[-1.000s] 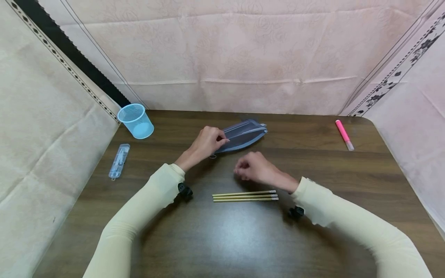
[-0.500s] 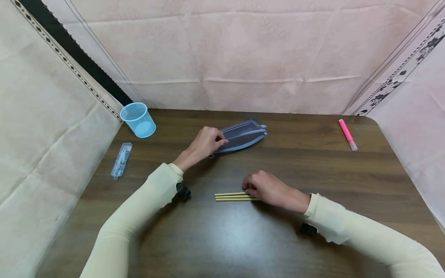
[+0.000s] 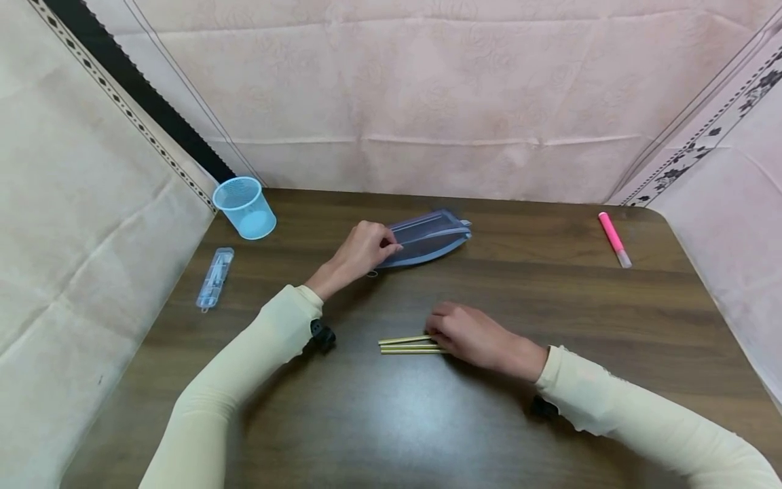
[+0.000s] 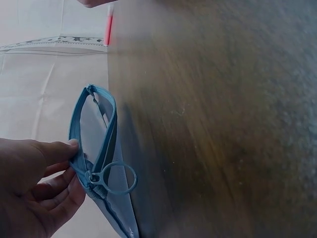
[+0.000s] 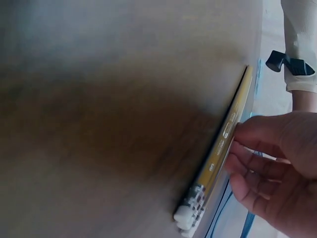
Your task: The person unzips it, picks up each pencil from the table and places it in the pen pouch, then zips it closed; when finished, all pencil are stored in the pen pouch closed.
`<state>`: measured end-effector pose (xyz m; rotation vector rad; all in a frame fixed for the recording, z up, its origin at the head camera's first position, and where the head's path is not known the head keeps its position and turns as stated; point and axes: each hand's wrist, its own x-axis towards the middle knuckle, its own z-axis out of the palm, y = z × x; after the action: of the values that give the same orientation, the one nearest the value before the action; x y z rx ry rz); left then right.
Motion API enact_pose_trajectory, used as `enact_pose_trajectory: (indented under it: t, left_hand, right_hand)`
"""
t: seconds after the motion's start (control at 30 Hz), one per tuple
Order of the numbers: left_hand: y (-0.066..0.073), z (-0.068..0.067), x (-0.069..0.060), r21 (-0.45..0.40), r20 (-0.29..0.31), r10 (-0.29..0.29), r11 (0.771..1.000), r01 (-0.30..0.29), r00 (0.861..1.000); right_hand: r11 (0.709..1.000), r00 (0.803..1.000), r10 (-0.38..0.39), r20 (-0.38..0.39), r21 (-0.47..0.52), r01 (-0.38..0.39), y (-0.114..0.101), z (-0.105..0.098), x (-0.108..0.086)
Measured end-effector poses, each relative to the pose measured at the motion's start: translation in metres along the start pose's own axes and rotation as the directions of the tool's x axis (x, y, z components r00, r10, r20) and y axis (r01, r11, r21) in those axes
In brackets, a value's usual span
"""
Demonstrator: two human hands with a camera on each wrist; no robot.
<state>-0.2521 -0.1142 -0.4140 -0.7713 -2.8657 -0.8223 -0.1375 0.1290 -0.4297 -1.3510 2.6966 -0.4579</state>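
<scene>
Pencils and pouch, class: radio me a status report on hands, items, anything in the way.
Left hand pinches blue pouch, mouth gaping. Right hand at gold pencils, grip unclear. No obstacle seen between pencils and pouch.

Blue cup (image 3: 253, 219) nr clear case (image 3: 216, 278) on L of tbl (image 3: 342, 435), w/ pink marker (image 3: 613, 236) back R.

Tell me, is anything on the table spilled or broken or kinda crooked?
Nothing looks spilled or broken. One gold pencil is a little crooked: it slants away from the other pencils, which lie side by side just below it. That's probably because the right hand is pinching it.
</scene>
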Motion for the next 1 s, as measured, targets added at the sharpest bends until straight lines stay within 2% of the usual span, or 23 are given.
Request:
enact_pose_trajectory:
  t: [0.23,0.43,0.57,0.7,0.8,0.87,0.93,1.0]
  left_hand:
    - [-0.002,0.001,0.001,0.010,0.004,0.003,1.000,-0.003,1.000]
    - [-0.003,-0.002,0.001,0.004,-0.004,0.001,1.000,-0.001,1.000]
    - [-0.003,-0.003,0.001,0.010,-0.008,0.003,1.000,-0.003,1.000]
    - [-0.003,-0.005,0.003,0.016,-0.014,0.007,1.000,-0.007,1.000]
    - [-0.002,-0.006,0.004,0.016,-0.020,0.013,1.000,-0.013,1.000]
    - [-0.003,-0.006,0.005,0.019,-0.026,0.012,1.000,-0.011,1.000]
    - [-0.003,-0.006,0.004,0.023,-0.033,0.003,1.000,-0.002,0.999]
    - [-0.003,-0.007,0.003,0.025,-0.040,-0.008,1.000,0.009,0.999]
  right_hand:
    - [0.998,0.998,-0.058,0.035,-0.015,0.058,0.006,-0.001,0.004]
    - [0.991,0.992,-0.126,0.030,0.041,0.125,0.010,-0.011,0.006]
    - [0.977,0.986,-0.159,0.041,0.153,0.151,0.008,-0.021,0.007]
    - [0.937,0.985,-0.167,0.048,0.318,0.143,0.004,-0.031,0.008]
    - [0.884,0.989,-0.151,0.010,0.448,0.130,0.000,-0.037,0.011]
    - [0.823,0.993,-0.116,-0.017,0.558,0.106,-0.003,-0.040,0.014]
    - [0.717,0.998,-0.062,-0.022,0.694,0.060,-0.006,-0.042,0.017]
    - [0.566,1.000,0.004,0.002,0.825,-0.004,-0.007,-0.045,0.019]
